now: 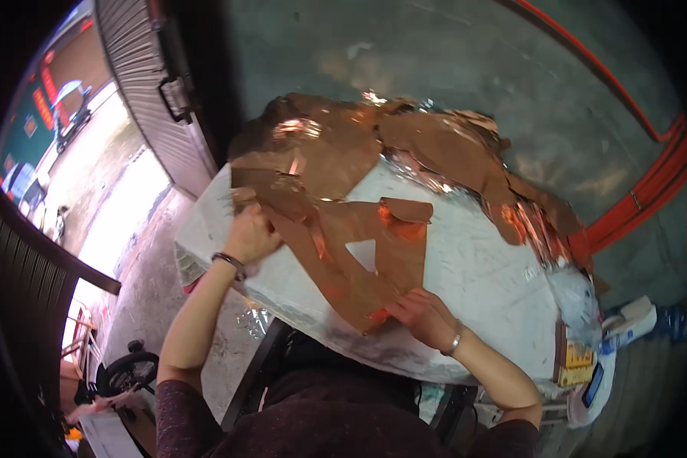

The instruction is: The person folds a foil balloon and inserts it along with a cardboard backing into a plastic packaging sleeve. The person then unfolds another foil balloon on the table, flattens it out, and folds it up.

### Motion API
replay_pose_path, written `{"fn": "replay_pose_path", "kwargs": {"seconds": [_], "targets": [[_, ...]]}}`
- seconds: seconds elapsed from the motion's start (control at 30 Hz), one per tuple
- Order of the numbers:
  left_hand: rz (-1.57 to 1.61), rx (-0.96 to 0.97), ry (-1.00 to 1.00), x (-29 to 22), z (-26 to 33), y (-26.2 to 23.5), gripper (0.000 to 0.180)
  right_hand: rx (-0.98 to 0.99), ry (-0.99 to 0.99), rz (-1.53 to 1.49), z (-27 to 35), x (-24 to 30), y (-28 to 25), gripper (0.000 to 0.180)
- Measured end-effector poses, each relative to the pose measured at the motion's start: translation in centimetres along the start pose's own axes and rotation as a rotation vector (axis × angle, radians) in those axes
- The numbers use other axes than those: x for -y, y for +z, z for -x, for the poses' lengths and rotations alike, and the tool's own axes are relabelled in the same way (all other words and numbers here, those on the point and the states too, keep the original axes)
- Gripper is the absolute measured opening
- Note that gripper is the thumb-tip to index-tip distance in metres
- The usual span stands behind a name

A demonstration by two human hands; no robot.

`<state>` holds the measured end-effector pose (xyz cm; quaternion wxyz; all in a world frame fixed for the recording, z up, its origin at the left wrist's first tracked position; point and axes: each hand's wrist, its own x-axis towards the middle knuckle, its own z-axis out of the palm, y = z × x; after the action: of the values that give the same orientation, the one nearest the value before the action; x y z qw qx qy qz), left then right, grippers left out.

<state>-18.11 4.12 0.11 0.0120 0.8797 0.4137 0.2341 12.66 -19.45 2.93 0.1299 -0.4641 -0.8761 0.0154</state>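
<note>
A large cut-out shape of shiny copper-coloured sheet lies on a white board on my lap. My left hand grips the sheet's upper left edge, fingers curled around it. At the shape's lower end, my right hand presses down on the sheet with its fingers pinching the edge. More copper sheet and crumpled offcuts are piled over the far side of the board.
A grey concrete floor lies beyond the board, with red pipes at the right. A roller shutter door stands at the left. Small boxes and a phone sit at the board's right end.
</note>
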Motion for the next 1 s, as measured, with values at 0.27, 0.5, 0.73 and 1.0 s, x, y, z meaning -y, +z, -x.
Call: {"fn": "replay_pose_path", "kwargs": {"seconds": [0.27,0.5,0.73,1.0], "targets": [[0.352,-0.227,0.145,-9.5,-1.9,0.8,0.023,-0.013,0.306,-0.125,8.4,3.9,-2.3,0.022],[0.041,0.383,0.296,-14.7,-0.9,6.4,0.074,-0.242,0.556,-0.007,8.6,-5.5,0.8,0.053],[0.095,0.518,0.376,-15.3,-3.9,6.8,0.079,-0.016,0.884,0.174,12.2,-6.6,1.9,0.063],[0.15,0.485,0.383,-14.4,-4.9,6.6,0.082,-0.387,0.637,0.091,0.6,-19.1,-3.2,0.036]]}}
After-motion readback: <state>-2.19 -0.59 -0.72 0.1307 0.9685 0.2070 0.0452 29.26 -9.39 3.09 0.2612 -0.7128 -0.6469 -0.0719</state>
